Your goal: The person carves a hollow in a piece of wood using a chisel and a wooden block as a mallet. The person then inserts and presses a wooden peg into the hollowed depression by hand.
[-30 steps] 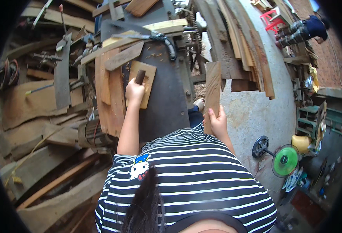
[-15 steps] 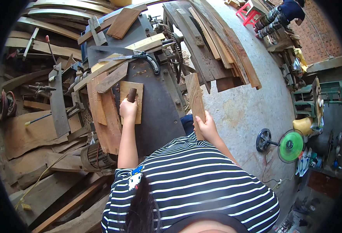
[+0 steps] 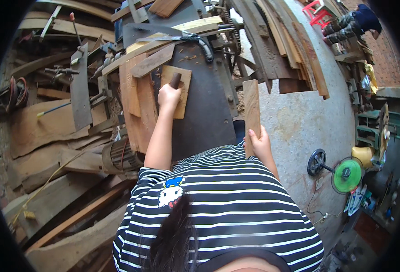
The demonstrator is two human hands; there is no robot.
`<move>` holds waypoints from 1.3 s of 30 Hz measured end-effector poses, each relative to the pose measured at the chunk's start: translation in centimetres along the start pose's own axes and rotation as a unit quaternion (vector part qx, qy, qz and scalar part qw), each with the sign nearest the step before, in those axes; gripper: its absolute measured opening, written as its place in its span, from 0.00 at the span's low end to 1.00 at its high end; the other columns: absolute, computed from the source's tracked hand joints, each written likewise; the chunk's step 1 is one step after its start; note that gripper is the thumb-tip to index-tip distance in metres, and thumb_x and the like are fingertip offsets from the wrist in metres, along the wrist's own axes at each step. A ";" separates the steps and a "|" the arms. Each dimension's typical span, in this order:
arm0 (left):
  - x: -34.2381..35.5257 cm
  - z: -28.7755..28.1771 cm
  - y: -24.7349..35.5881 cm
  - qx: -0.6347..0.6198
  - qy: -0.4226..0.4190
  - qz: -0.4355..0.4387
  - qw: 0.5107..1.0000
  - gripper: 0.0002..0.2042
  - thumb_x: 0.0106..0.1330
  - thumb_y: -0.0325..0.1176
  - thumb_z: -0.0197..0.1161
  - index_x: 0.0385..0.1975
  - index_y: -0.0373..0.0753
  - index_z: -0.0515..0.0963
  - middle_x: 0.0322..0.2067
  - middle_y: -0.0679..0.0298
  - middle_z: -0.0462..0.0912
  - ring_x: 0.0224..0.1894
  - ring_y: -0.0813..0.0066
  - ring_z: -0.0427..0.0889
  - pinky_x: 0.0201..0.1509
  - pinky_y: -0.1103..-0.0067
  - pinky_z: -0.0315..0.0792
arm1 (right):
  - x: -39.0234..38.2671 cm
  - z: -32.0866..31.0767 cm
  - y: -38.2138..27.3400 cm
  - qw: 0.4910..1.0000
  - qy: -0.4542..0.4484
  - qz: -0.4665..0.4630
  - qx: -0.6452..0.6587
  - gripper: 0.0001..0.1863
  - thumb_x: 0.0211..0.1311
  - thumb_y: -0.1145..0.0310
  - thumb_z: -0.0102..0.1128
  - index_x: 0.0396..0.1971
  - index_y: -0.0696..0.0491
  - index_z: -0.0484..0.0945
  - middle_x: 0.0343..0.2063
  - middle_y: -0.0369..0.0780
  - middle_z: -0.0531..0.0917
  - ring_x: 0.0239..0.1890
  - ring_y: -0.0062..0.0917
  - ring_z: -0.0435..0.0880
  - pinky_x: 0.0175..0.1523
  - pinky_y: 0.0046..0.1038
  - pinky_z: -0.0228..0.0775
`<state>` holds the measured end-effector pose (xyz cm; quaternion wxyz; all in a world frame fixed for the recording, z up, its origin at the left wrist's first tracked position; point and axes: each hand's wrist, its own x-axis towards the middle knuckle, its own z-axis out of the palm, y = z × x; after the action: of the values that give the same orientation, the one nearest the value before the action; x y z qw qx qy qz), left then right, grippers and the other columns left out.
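Observation:
My left hand [image 3: 169, 96] is closed around the dark brown round handle [image 3: 176, 80] of a flat rectangular wooden block [image 3: 181, 101]. That block lies on the dark flat machine table [image 3: 201, 119]. My right hand [image 3: 260, 141] grips the lower end of a narrow wooden board [image 3: 251, 106], thumb on its face. The board is held beside the table's right edge, over the floor. A folding pruning saw [image 3: 203, 46] with a black and grey handle lies farther up the table, beyond the block. Short wood offcuts [image 3: 152, 60] sit by it.
Planks [image 3: 134, 93] lie along the table's left side, near an electric motor [image 3: 122, 155]. Long boards [image 3: 299, 59] rest on another bench at far right, near a toothed wheel [image 3: 235, 32]. A green fan [image 3: 346, 175] stands at right. Another person [image 3: 352, 25] bends at upper right.
The whole view has shifted, so the table appears farther up and right. The narrow board stands straighter in view and sits a little nearer me relative to the table. Both hands keep their grips.

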<state>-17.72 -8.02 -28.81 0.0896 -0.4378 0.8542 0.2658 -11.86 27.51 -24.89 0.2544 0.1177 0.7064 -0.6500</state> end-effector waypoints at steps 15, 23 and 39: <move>-3.1 -0.2 -0.5 0.046 0.036 -0.091 0.994 0.58 0.31 0.68 0.76 0.60 0.33 0.61 0.55 0.44 0.69 0.50 0.51 0.79 0.52 0.64 0.77 | 5.2 -2.4 -3.4 0.992 -0.094 0.030 -0.073 0.11 0.68 0.68 0.54 0.44 0.58 0.68 0.23 0.38 0.77 0.18 0.20 0.77 0.22 0.24 0.72; -6.9 0.6 0.4 0.060 0.001 -0.091 0.994 0.60 0.38 0.51 0.80 0.71 0.46 0.45 0.53 0.48 0.70 0.51 0.55 0.79 0.52 0.65 0.77 | 7.7 -4.3 -3.7 0.990 -0.121 0.003 -0.066 0.11 0.69 0.67 0.54 0.45 0.56 0.67 0.23 0.38 0.78 0.19 0.20 0.78 0.23 0.23 0.73; -11.7 -1.5 -4.1 -0.728 -0.319 0.047 0.605 0.47 0.52 0.60 0.64 0.66 0.36 0.55 0.56 0.43 0.69 0.55 0.45 0.75 0.53 0.57 0.77 | 7.7 -5.3 -3.3 0.999 -0.051 0.008 -0.019 0.13 0.69 0.65 0.54 0.47 0.55 0.67 0.23 0.39 0.78 0.19 0.21 0.78 0.23 0.23 0.73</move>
<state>-7.38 -2.55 -24.61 -0.0040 -0.2050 0.3154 0.9265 -21.12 31.03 -25.88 0.2971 0.0856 0.7037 -0.6397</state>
